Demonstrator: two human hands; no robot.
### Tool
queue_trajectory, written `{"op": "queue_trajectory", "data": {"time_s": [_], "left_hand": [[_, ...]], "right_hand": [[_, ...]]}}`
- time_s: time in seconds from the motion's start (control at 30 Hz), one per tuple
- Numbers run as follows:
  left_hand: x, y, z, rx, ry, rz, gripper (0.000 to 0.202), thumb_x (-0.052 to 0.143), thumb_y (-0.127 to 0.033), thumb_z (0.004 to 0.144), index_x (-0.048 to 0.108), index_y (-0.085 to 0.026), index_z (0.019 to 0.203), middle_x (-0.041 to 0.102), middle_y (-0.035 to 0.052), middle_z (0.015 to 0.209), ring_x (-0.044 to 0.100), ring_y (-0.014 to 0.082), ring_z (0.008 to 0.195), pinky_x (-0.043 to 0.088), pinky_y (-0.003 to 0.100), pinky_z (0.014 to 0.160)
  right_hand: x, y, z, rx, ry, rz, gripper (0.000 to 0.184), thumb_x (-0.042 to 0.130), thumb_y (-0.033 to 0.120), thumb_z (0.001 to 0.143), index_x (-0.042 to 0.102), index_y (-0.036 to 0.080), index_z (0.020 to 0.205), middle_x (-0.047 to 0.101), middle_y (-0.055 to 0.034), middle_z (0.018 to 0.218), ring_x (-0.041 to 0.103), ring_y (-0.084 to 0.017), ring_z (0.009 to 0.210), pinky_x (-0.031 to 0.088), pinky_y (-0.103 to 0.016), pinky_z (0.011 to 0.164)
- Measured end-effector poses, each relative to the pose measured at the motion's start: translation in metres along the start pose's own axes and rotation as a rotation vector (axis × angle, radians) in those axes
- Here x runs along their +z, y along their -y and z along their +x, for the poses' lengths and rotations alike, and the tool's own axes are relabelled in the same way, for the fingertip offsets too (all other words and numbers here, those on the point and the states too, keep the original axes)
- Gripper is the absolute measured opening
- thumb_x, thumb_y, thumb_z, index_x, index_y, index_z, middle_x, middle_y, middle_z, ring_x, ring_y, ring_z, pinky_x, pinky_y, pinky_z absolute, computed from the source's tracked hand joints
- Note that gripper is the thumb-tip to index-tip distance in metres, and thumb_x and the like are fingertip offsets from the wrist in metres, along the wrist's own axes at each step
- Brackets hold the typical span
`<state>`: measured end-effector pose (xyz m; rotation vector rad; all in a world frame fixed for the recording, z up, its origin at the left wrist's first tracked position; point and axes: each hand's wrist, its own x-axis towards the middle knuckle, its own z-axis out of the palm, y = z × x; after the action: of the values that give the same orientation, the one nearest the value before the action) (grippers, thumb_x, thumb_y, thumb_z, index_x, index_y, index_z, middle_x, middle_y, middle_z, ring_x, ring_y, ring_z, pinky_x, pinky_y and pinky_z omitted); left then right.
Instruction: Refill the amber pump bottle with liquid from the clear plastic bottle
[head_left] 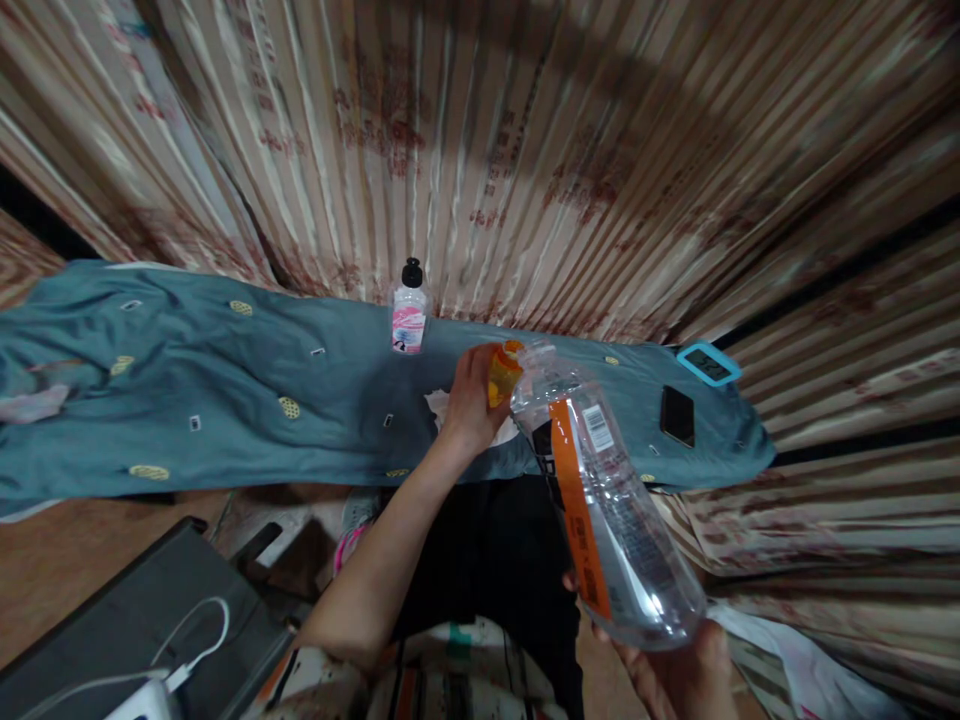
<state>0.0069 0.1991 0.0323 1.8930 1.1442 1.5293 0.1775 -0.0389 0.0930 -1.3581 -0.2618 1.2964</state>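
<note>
My right hand (675,665) grips the base of a large clear plastic bottle (607,500) with an orange and black label, tilted so its neck points away from me. At the bottle's mouth my left hand (471,400) is closed on the orange cap (502,375). Both are over the near edge of a table covered in teal cloth (187,390). Under my left hand a white cloth or tissue (439,408) lies on the table.
A small clear bottle with a black cap and pink label (409,310) stands at the table's far edge. A black phone (677,415) and a blue-framed digital device (708,364) lie at the right end. Striped curtains (525,150) hang behind. A dark case with white cable (150,630) sits lower left.
</note>
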Motion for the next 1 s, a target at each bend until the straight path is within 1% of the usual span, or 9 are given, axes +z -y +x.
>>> {"op": "queue_trajectory", "data": {"time_s": [0.13,0.2,0.27,0.37,0.5,0.6,0.67,0.87,1.0], "left_hand": [[-0.001,-0.003,0.001,-0.035,0.021,0.012,0.065,0.067,-0.006,0.072,0.047,-0.02,0.133,0.057,0.0118,0.132,0.058,0.0297,0.125,0.051,0.048,0.108],[-0.001,-0.003,0.001,-0.041,0.024,0.017,0.065,0.066,-0.007,0.073,0.047,-0.02,0.133,0.057,0.0115,0.132,0.058,0.0295,0.125,0.051,0.047,0.108],[-0.001,-0.003,0.001,-0.039,0.021,0.025,0.065,0.066,-0.007,0.073,0.046,-0.021,0.134,0.058,0.0108,0.132,0.058,0.0292,0.125,0.051,0.047,0.107],[-0.001,-0.002,0.001,-0.032,0.016,0.031,0.064,0.067,-0.009,0.075,0.046,-0.022,0.134,0.058,0.0105,0.132,0.058,0.0289,0.125,0.05,0.047,0.107],[-0.001,-0.003,0.001,-0.027,0.018,0.021,0.064,0.066,-0.01,0.074,0.047,-0.021,0.134,0.058,0.012,0.133,0.058,0.0298,0.126,0.05,0.047,0.107],[-0.001,-0.003,0.002,-0.036,0.015,0.017,0.064,0.066,-0.008,0.073,0.047,-0.02,0.133,0.058,0.0119,0.132,0.058,0.0297,0.125,0.05,0.047,0.107],[-0.001,-0.003,0.002,-0.042,0.011,0.02,0.064,0.066,-0.008,0.074,0.047,-0.021,0.133,0.058,0.0115,0.132,0.059,0.0294,0.125,0.05,0.047,0.106],[-0.001,-0.002,0.002,-0.039,0.034,0.045,0.062,0.068,-0.011,0.076,0.047,-0.021,0.134,0.058,0.0123,0.133,0.058,0.03,0.125,0.051,0.047,0.106],[0.001,-0.001,0.002,-0.016,0.008,0.043,0.064,0.068,-0.008,0.075,0.047,-0.019,0.134,0.058,0.0124,0.132,0.058,0.0288,0.125,0.051,0.045,0.107]], "right_hand": [[-0.001,0.0,0.0,-0.029,0.02,-0.001,0.067,0.09,0.073,0.051,0.081,0.033,0.104,0.084,-0.0087,0.102,0.081,-0.031,0.087,0.064,-0.027,0.062],[-0.001,0.001,0.0,-0.042,0.019,0.001,0.068,0.09,0.073,0.052,0.081,0.031,0.105,0.084,-0.0106,0.102,0.081,-0.031,0.087,0.064,-0.027,0.062],[-0.002,0.001,0.001,-0.016,0.027,0.014,0.067,0.089,0.073,0.054,0.081,0.029,0.105,0.083,-0.0126,0.101,0.081,-0.029,0.088,0.064,-0.026,0.065],[-0.003,0.001,0.001,-0.003,0.041,0.021,0.066,0.089,0.071,0.056,0.08,0.031,0.108,0.083,-0.0116,0.105,0.081,-0.03,0.09,0.064,-0.028,0.067],[0.003,0.002,-0.001,-0.037,0.038,0.013,0.068,0.091,0.071,0.052,0.081,0.032,0.106,0.083,-0.0096,0.103,0.081,-0.03,0.087,0.064,-0.027,0.062],[0.009,0.002,-0.003,-0.058,0.017,0.032,0.067,0.092,0.07,0.05,0.082,0.031,0.104,0.084,-0.0094,0.1,0.081,-0.029,0.082,0.063,-0.025,0.058],[0.011,0.002,-0.003,-0.058,0.001,0.04,0.066,0.092,0.07,0.051,0.082,0.03,0.102,0.084,-0.0093,0.099,0.081,-0.029,0.081,0.063,-0.025,0.058],[0.002,0.001,0.0,-0.065,0.01,0.02,0.068,0.093,0.068,0.052,0.079,0.033,0.108,0.084,-0.0066,0.105,0.081,-0.034,0.085,0.064,-0.029,0.056],[-0.004,0.001,0.002,-0.07,0.02,-0.014,0.068,0.091,0.07,0.055,0.078,0.033,0.11,0.083,-0.0084,0.108,0.081,-0.034,0.089,0.064,-0.03,0.06]]}}
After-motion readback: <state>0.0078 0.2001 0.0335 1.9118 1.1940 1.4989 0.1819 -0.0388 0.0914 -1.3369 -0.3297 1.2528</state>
